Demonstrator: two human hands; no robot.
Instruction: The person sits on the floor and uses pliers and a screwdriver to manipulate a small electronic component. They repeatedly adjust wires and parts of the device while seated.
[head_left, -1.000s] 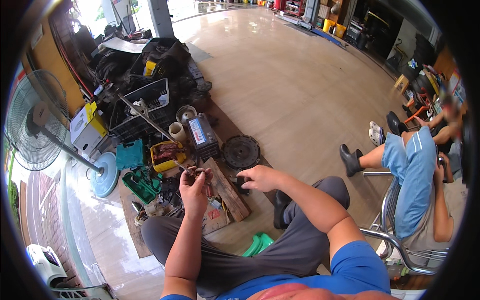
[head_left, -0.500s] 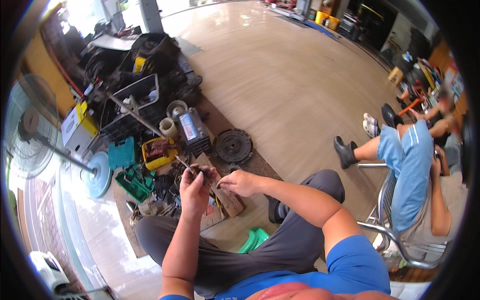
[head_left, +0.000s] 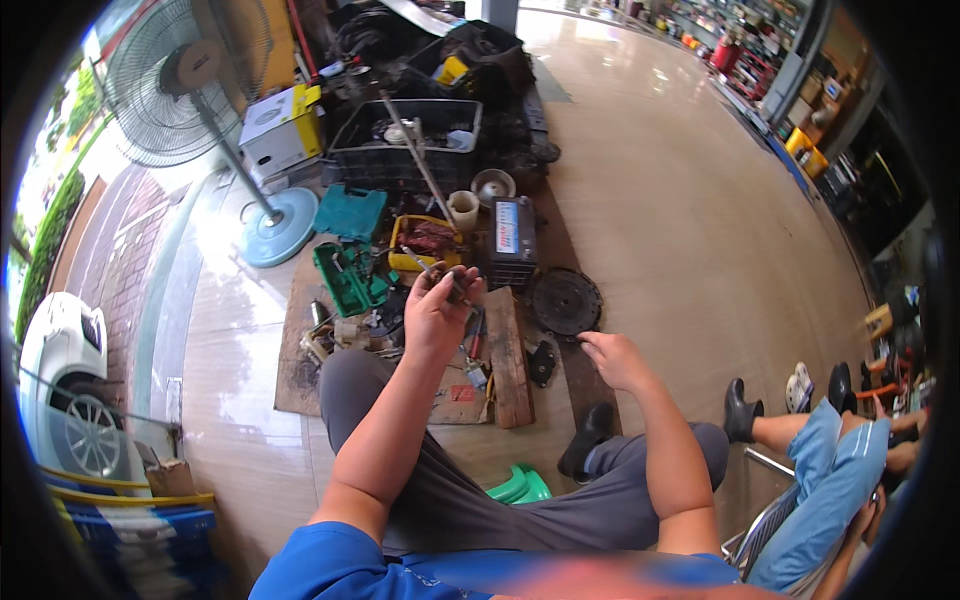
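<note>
My left hand [head_left: 438, 312] is raised over the cluttered work spot, its blackened fingers closed round a small dark part [head_left: 459, 290]. A thin metal rod [head_left: 416, 257] sticks out past the fingertips; whether it belongs to that part I cannot tell. Apart from it, to the right, my right hand [head_left: 616, 361] has its thumb and fingers pinched together, and anything between them is too small to make out. Just beyond its fingertips lies a dark round clutch pressure plate [head_left: 566, 303]. A wooden block [head_left: 511, 375] and a red-handled tool [head_left: 476, 335] lie below and between the hands.
Behind stand a battery [head_left: 512, 240], a yellow container [head_left: 408, 230] of reddish pieces, a green tool case [head_left: 340, 280] and a black crate [head_left: 400, 160]. A pedestal fan [head_left: 283, 228] stands left. A green stool [head_left: 522, 485] is beneath me. Another person's legs [head_left: 825, 470] are at right.
My right hand has drawn away from my left, rightward to beside the pressure plate. My left hand still holds the dark part. The view has swung left.
</note>
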